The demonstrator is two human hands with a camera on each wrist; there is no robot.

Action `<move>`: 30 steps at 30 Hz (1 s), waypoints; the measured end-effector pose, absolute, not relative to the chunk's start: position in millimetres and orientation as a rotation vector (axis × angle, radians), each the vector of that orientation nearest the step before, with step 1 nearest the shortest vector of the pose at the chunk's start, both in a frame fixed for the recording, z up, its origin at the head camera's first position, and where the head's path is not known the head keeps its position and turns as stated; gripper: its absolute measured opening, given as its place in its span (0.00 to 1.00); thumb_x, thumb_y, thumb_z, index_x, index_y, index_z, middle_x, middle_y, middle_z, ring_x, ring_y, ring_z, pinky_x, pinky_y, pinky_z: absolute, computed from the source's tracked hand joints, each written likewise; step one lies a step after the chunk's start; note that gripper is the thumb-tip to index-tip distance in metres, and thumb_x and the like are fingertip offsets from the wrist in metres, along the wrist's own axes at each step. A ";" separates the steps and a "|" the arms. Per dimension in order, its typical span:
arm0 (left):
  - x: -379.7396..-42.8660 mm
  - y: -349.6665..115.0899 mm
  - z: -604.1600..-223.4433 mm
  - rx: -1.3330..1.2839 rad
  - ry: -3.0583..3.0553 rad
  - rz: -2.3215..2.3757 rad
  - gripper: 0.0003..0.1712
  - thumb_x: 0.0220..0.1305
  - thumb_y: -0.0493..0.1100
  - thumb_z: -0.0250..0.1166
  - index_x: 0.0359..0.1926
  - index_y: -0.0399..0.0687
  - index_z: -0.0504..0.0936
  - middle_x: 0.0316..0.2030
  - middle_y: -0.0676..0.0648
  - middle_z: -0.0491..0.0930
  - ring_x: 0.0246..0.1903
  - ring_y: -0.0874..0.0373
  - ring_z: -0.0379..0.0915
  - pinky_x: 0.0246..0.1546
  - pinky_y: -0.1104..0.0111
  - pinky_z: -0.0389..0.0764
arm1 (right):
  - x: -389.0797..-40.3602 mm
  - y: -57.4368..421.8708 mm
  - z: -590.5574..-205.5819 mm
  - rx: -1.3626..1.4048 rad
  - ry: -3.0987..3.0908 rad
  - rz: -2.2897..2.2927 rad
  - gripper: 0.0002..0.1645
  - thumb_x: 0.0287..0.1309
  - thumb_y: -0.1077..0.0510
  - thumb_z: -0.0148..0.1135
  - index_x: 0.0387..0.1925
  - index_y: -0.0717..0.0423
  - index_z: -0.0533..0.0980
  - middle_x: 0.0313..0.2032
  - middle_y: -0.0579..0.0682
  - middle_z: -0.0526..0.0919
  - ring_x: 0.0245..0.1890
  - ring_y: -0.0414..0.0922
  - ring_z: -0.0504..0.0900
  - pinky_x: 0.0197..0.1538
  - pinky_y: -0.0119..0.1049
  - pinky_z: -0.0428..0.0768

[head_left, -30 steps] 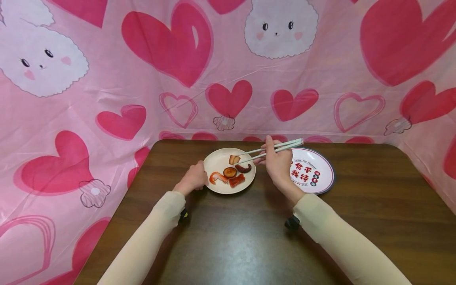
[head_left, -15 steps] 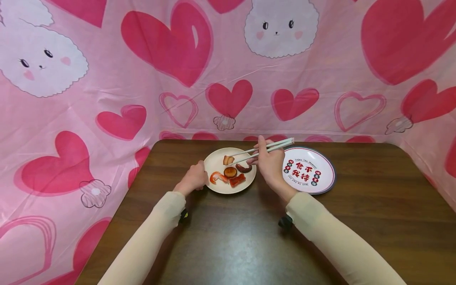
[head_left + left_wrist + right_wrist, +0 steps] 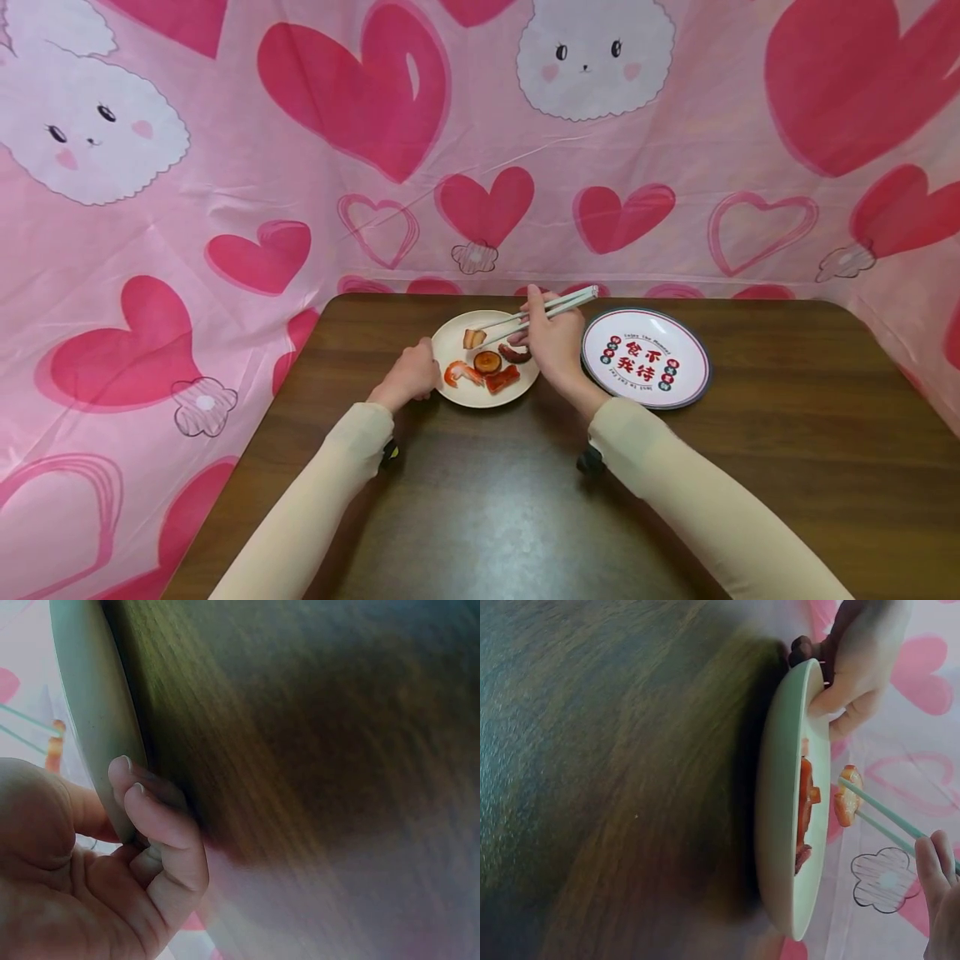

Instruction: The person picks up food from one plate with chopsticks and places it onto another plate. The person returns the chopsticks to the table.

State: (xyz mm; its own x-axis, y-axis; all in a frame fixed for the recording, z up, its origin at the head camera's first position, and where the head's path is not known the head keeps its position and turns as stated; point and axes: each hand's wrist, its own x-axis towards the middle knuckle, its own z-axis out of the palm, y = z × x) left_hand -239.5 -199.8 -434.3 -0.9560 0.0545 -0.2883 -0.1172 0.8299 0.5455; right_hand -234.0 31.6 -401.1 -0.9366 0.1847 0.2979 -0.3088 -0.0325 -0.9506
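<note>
My left hand (image 3: 408, 375) grips the left rim of the cream plate (image 3: 447, 337), thumb over the edge and fingers below, as the left wrist view shows. With my right hand (image 3: 557, 340) I hold a pair of pale green chopsticks (image 3: 581, 295). Between their tips is a pork belly slice (image 3: 847, 796), raised above the plate in the right wrist view. On the plate lie a shrimp (image 3: 461, 374), a round brown slice resembling mushroom (image 3: 487, 362), a reddish-brown flat piece (image 3: 502, 379) and a dark curved piece (image 3: 513, 354) partly behind the chopsticks and fingers.
An oval white plate (image 3: 675, 335) with a blue rim and red lettering stands right of the cream one, beside my right hand. Both rest on a dark wooden table (image 3: 480, 492). A pink heart-patterned cloth (image 3: 390, 100) hangs behind and at the sides.
My right hand has moved left with the chopsticks, carrying the pork belly slice leftward over the cream plate. More of the white plate shows. My left hand has stayed on the rim.
</note>
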 end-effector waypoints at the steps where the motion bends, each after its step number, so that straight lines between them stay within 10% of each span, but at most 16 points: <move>1: -239.4 -199.8 -433.9 -0.047 2.720 0.838 0.24 0.74 0.34 0.56 0.65 0.29 0.63 0.29 0.37 0.78 0.18 0.51 0.74 0.20 0.65 0.79 | -234.5 30.9 -401.5 0.131 -1.919 2.026 0.28 0.79 0.45 0.57 0.36 0.68 0.79 0.23 0.67 0.84 0.16 0.51 0.86 0.24 0.54 0.85; 13: -238.1 -200.6 -434.3 -0.023 2.715 0.855 0.22 0.74 0.35 0.57 0.63 0.30 0.64 0.27 0.37 0.78 0.16 0.52 0.73 0.18 0.65 0.77 | -239.9 23.9 -408.4 0.123 -1.960 2.012 0.29 0.79 0.44 0.57 0.36 0.69 0.80 0.23 0.64 0.84 0.19 0.60 0.87 0.29 0.63 0.83; 25: -236.7 -199.5 -431.1 -0.023 2.721 0.850 0.23 0.72 0.33 0.58 0.63 0.28 0.64 0.27 0.37 0.78 0.16 0.52 0.74 0.19 0.65 0.77 | -245.3 16.8 -411.0 0.074 -1.984 2.027 0.28 0.80 0.48 0.56 0.37 0.73 0.78 0.24 0.73 0.82 0.23 0.72 0.85 0.18 0.43 0.83; 30: -236.7 -198.3 -431.8 -0.028 2.723 0.841 0.23 0.72 0.33 0.58 0.63 0.29 0.64 0.26 0.38 0.79 0.17 0.52 0.74 0.19 0.65 0.77 | -246.5 14.3 -414.3 0.080 -1.992 2.013 0.27 0.80 0.47 0.56 0.36 0.70 0.78 0.21 0.67 0.83 0.18 0.62 0.86 0.23 0.56 0.84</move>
State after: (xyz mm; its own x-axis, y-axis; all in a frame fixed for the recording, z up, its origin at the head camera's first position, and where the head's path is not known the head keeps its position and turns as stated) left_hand -236.7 -198.3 -431.8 -0.9575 0.0663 -0.2808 -0.1036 0.8293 0.5491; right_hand -246.5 14.3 -414.3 -0.9512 0.1772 0.2528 -0.2546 0.0129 -0.9670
